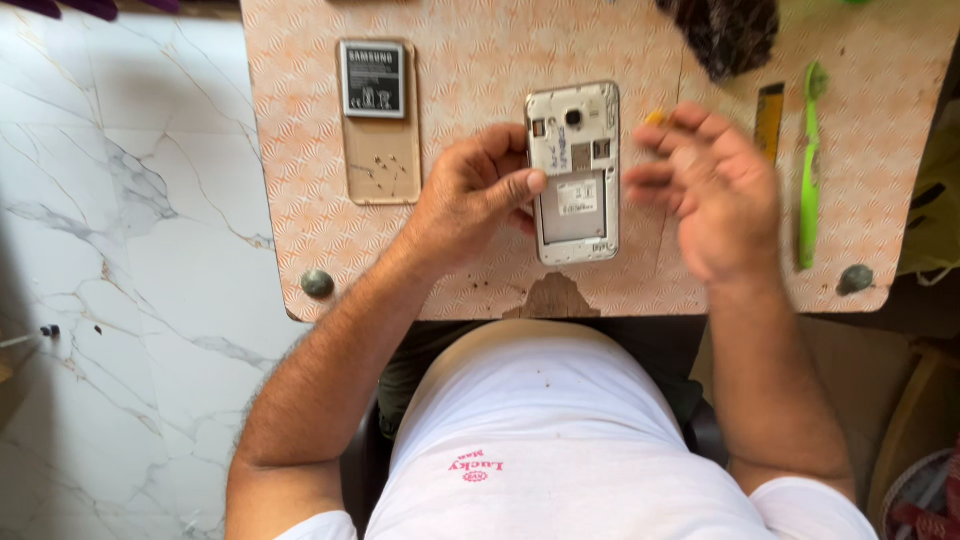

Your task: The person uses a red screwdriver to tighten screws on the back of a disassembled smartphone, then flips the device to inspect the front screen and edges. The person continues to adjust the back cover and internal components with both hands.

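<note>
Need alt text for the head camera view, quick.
Left hand steadies an opened phone, back cover off and battery bay empty, on a patterned table; the right hand hovers blurred beside it. The battery lies on the removed back cover.

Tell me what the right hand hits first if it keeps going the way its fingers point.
The right hand, blurred, points left toward the opened phone that the left hand steadies. It would likely meet the phone's right edge first, though its height above the table is unclear.

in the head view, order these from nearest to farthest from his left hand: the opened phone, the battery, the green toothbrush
1. Opened phone: touching the left hand, its thumb on the phone's edge.
2. Battery: up and to the hand's left, lying on the back cover.
3. Green toothbrush: far across, beyond the right hand.
</note>
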